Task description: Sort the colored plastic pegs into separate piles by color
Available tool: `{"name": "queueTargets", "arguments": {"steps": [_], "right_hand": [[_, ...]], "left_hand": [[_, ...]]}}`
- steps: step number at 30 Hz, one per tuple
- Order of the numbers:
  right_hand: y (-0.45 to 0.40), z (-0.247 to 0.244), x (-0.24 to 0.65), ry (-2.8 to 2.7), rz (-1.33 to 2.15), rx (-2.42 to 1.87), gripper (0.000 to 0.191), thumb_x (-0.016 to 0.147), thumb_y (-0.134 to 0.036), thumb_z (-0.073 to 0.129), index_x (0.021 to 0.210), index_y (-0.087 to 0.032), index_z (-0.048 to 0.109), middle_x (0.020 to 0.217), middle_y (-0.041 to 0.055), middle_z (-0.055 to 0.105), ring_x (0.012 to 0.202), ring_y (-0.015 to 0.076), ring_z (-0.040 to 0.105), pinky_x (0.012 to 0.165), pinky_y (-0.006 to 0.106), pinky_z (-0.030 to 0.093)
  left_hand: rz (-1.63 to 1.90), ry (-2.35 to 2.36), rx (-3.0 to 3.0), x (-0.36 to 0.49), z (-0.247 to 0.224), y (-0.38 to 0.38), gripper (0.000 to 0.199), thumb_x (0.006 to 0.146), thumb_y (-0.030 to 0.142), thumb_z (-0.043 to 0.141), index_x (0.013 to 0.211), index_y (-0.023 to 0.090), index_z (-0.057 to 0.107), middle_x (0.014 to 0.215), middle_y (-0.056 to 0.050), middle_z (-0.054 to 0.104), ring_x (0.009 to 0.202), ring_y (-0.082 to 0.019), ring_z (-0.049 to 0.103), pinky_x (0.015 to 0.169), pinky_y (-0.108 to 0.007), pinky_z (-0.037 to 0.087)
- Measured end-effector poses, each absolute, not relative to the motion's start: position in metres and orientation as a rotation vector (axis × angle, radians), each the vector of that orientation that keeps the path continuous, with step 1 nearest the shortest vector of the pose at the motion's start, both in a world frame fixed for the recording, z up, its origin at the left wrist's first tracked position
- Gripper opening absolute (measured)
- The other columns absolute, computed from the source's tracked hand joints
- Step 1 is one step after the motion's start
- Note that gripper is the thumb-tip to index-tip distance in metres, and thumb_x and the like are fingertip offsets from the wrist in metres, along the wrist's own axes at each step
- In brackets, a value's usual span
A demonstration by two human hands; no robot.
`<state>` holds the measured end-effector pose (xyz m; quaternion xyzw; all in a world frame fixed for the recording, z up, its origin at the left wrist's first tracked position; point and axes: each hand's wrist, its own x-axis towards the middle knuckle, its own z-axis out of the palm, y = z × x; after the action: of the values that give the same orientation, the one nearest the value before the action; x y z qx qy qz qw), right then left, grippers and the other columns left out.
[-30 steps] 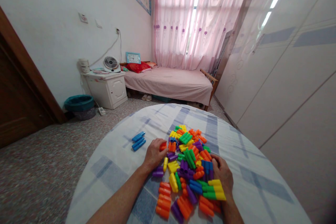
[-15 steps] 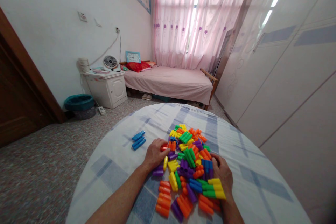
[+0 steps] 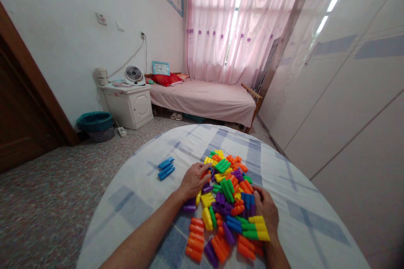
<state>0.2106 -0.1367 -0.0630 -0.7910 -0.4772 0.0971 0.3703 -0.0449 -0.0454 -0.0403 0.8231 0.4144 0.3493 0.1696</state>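
A pile of colourful plastic connector blocks (image 3: 227, 189), orange, green, yellow, purple and blue, lies on the cloth-covered table. My left hand (image 3: 195, 180) reaches over the pile's left side, thumb and forefinger apart around a small blue block that is partly hidden; a firm grip on it does not show. At the right edge of the pile rests my right hand (image 3: 267, 209), fingers loosely bent and apart, beside a blue and purple block (image 3: 248, 203) and an orange one. Near its wrist is a joined green and yellow block (image 3: 256, 229). Separate from the pile, blue blocks (image 3: 166, 168) lie to the left.
The round table (image 3: 135, 201) has a white and blue checked cloth. Beyond it stand a pink-covered bed (image 3: 205, 96), a white bedside cabinet (image 3: 129, 107) with a fan (image 3: 134, 75), and a teal-lined bin (image 3: 95, 124). White wardrobe doors (image 3: 341, 105) run along the right.
My left hand has moved a little right and forward, from beside a red-orange block to over the pile, with its fingers spreading. My right hand stays nearly in place.
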Motion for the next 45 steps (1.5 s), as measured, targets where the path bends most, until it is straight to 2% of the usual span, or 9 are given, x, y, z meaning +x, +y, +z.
{"name": "queueTargets", "arguments": {"steps": [8, 13, 18, 22, 25, 28, 35, 39, 45], "right_hand": [[-0.136, -0.066, 0.212, -1.221, 0.252, -2.007, 0.044, 0.079, -0.043, 0.032, 0.102, -0.021, 0.062, 0.108, 0.0055, 0.063, 0.097, 0.0208, 0.058, 0.082, 0.031, 0.042], [-0.137, -0.062, 0.209, -1.229, 0.246, -2.052, 0.044, 0.080, -0.043, 0.030, 0.102, -0.021, 0.062, 0.109, 0.0058, 0.063, 0.097, 0.0217, 0.058, 0.081, 0.032, 0.042], [-0.138, -0.060, 0.208, -1.221, 0.275, -2.024, 0.044, 0.080, -0.043, 0.031, 0.102, -0.020, 0.062, 0.108, 0.0062, 0.063, 0.097, 0.0218, 0.057, 0.082, 0.032, 0.042], [-0.138, -0.059, 0.208, -1.208, 0.283, -2.009, 0.044, 0.079, -0.042, 0.032, 0.102, -0.020, 0.062, 0.107, 0.0062, 0.063, 0.098, 0.0217, 0.057, 0.082, 0.031, 0.042], [-0.138, -0.059, 0.207, -1.195, 0.291, -2.017, 0.043, 0.079, -0.043, 0.032, 0.101, -0.021, 0.062, 0.108, 0.0061, 0.063, 0.096, 0.0218, 0.058, 0.081, 0.032, 0.042], [-0.138, -0.058, 0.207, -1.198, 0.289, -2.032, 0.044, 0.079, -0.043, 0.031, 0.102, -0.021, 0.062, 0.109, 0.0062, 0.062, 0.096, 0.0220, 0.058, 0.080, 0.032, 0.042], [-0.138, -0.055, 0.205, -1.194, 0.296, -2.071, 0.045, 0.079, -0.043, 0.030, 0.104, -0.022, 0.062, 0.111, 0.0057, 0.061, 0.097, 0.0213, 0.057, 0.080, 0.031, 0.042], [-0.138, -0.056, 0.206, -1.196, 0.290, -2.070, 0.044, 0.079, -0.043, 0.030, 0.103, -0.022, 0.062, 0.110, 0.0056, 0.061, 0.098, 0.0215, 0.057, 0.081, 0.031, 0.041], [-0.137, -0.057, 0.206, -1.182, 0.283, -2.045, 0.045, 0.078, -0.043, 0.030, 0.102, -0.022, 0.062, 0.108, 0.0058, 0.062, 0.097, 0.0218, 0.057, 0.081, 0.032, 0.042]], "left_hand": [[1.046, 1.337, 2.067, -0.043, -0.043, -0.041, 0.010, 0.076, 0.025, 0.057, 0.084, 0.020, 0.061, 0.081, 0.000, 0.061, 0.079, -0.015, 0.058, 0.075, -0.028, 0.045], [1.042, 1.403, 1.875, -0.041, -0.041, -0.038, 0.038, 0.067, 0.018, 0.060, 0.105, 0.020, 0.058, 0.081, 0.000, 0.062, 0.072, -0.015, 0.059, 0.066, -0.025, 0.044], [0.962, 1.377, 1.837, -0.037, -0.039, -0.030, 0.019, 0.059, 0.014, 0.062, 0.077, 0.017, 0.067, 0.064, 0.001, 0.059, 0.067, -0.017, 0.058, 0.064, -0.027, 0.044], [0.988, 1.310, 1.739, -0.038, -0.038, -0.030, 0.018, 0.056, 0.014, 0.064, 0.073, 0.016, 0.063, 0.074, 0.000, 0.063, 0.073, -0.017, 0.060, 0.066, -0.027, 0.045], [1.019, 1.206, 1.638, -0.041, -0.035, -0.035, 0.012, 0.065, 0.019, 0.060, 0.077, 0.015, 0.060, 0.075, -0.001, 0.065, 0.070, -0.015, 0.061, 0.064, -0.026, 0.048], [1.087, 1.109, 1.525, -0.043, -0.030, -0.040, 0.017, 0.073, 0.026, 0.056, 0.085, 0.014, 0.057, 0.079, -0.003, 0.067, 0.074, -0.015, 0.063, 0.066, -0.026, 0.049], [1.212, 0.894, 1.089, -0.046, -0.020, -0.047, 0.029, 0.067, 0.033, 0.064, 0.089, 0.015, 0.057, 0.079, -0.003, 0.067, 0.079, -0.017, 0.065, 0.078, -0.030, 0.046], [1.335, 1.094, 1.397, -0.064, -0.018, -0.043, 0.019, 0.068, 0.030, 0.061, 0.081, 0.017, 0.056, 0.078, -0.001, 0.065, 0.079, -0.018, 0.063, 0.077, -0.032, 0.047], [1.297, 1.777, 2.065, -0.133, -0.022, -0.032, 0.011, 0.065, 0.018, 0.055, 0.076, 0.020, 0.055, 0.098, -0.006, 0.063, 0.098, -0.025, 0.055, 0.089, -0.041, 0.042]]}}
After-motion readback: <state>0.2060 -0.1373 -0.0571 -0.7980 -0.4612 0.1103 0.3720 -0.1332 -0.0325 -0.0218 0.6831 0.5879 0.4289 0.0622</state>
